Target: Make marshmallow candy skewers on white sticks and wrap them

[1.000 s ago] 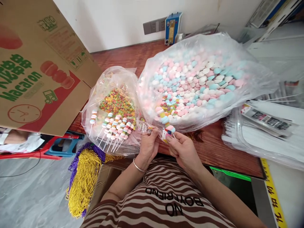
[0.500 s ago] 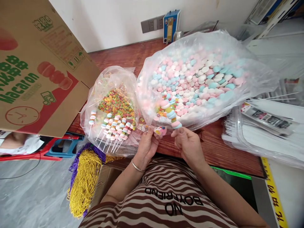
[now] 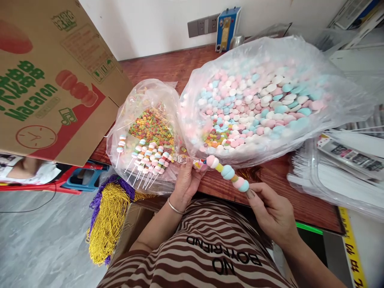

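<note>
Candy skewer (image 3: 228, 173) stretched between both hands, just below the big bag of pastel marshmallows (image 3: 261, 96): right hand (image 3: 271, 210) pinches the blue end, left hand (image 3: 186, 182) pinches the small charm (image 3: 198, 163) at the tip. Finished skewers (image 3: 144, 160) lie left of that bag.

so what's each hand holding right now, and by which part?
Right hand pinches the candy skewer at its lower end, just below the last blue piece. Left hand fingertips hold the skewer's other end, at a small printed wrapper.
</note>
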Demonstrator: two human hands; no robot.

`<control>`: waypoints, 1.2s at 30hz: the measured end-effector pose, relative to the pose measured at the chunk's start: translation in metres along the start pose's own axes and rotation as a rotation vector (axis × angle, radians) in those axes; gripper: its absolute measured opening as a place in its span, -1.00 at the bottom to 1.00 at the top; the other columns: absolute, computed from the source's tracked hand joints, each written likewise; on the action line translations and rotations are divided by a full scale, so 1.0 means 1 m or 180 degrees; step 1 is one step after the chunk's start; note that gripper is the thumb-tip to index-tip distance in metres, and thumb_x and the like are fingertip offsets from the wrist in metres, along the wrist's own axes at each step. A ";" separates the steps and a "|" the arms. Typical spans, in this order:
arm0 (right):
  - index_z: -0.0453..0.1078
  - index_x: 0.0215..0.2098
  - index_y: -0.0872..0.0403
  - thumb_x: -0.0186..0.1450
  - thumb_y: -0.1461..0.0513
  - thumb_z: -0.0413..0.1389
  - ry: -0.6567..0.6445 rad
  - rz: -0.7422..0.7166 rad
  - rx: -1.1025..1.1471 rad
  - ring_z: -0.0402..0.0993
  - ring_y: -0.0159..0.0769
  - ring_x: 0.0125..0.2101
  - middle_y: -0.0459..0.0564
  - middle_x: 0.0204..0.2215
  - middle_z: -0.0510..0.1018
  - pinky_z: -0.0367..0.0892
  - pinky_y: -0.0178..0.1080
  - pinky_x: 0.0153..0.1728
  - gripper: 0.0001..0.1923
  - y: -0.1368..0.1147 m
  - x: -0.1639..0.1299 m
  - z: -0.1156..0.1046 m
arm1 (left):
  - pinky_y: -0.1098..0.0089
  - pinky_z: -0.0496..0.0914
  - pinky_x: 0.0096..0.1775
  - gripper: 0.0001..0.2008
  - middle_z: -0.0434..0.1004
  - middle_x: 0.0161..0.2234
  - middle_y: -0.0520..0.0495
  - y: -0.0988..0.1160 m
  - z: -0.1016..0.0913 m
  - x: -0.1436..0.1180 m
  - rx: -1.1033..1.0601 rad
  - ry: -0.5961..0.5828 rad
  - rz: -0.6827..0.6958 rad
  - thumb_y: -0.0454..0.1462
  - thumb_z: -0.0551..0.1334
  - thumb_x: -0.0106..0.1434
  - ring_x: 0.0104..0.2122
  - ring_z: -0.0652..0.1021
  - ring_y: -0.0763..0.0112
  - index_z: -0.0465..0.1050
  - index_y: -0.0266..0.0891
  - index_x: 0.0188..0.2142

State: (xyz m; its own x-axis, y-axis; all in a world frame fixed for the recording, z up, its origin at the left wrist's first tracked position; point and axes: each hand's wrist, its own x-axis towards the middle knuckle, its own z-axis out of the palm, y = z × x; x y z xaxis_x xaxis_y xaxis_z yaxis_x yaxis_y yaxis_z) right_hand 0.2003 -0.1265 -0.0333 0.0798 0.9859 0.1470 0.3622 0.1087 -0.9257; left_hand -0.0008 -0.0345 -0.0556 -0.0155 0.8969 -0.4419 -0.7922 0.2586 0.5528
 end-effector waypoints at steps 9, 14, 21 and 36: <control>0.57 -0.20 0.05 0.18 0.01 0.34 -0.0123 0.0865 0.1261 0.51 -0.21 -0.34 -0.02 -0.35 0.63 0.42 -0.23 -0.33 -0.66 -0.018 0.038 0.030 | 0.37 0.47 -0.11 -0.63 0.62 -0.38 0.06 -0.012 -0.008 -0.009 0.0814 -0.0147 0.0637 -0.24 0.63 -0.19 -0.30 0.58 0.40 0.56 -0.20 -0.41; 0.47 -0.43 0.08 0.22 0.03 0.27 -0.0409 0.0810 0.0993 0.32 -0.36 -0.50 -0.10 -0.54 0.48 0.26 -0.33 -0.48 -0.72 -0.020 0.046 0.035 | 0.32 0.45 -0.04 -0.75 0.62 -0.38 0.01 -0.004 -0.017 -0.016 0.1788 -0.0528 0.0852 -0.24 0.58 -0.06 -0.28 0.56 0.35 0.61 -0.19 -0.40; 0.31 -0.53 0.06 0.36 -0.06 0.16 -0.0024 0.0606 0.1011 0.08 -0.43 -0.56 -0.18 -0.62 0.24 0.07 -0.33 -0.53 -0.55 -0.008 0.043 0.040 | 0.30 0.45 -0.09 -0.69 0.62 -0.41 -0.02 -0.008 -0.011 -0.018 0.1990 -0.0574 0.0396 -0.10 0.57 -0.02 -0.34 0.56 0.36 0.62 -0.24 -0.41; 0.43 -0.35 0.02 0.49 0.15 0.00 -0.0321 -0.0194 -0.0082 0.22 -0.41 -0.61 -0.18 -0.60 0.33 0.13 -0.32 -0.56 -0.71 -0.006 0.009 -0.018 | 0.43 0.40 -0.31 -0.57 0.39 -0.57 0.12 -0.011 -0.012 0.001 0.0304 -0.0389 -0.0220 -0.12 0.61 -0.05 -0.51 0.40 0.57 0.41 -0.28 -0.51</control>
State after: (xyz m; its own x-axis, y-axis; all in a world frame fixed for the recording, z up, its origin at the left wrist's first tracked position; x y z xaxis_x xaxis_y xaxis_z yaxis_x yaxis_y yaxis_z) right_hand 0.2152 -0.1205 -0.0205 -0.0365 0.9855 0.1656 0.3875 0.1668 -0.9067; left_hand 0.0000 -0.0408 -0.0706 0.1159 0.9113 -0.3952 -0.7270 0.3489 0.5914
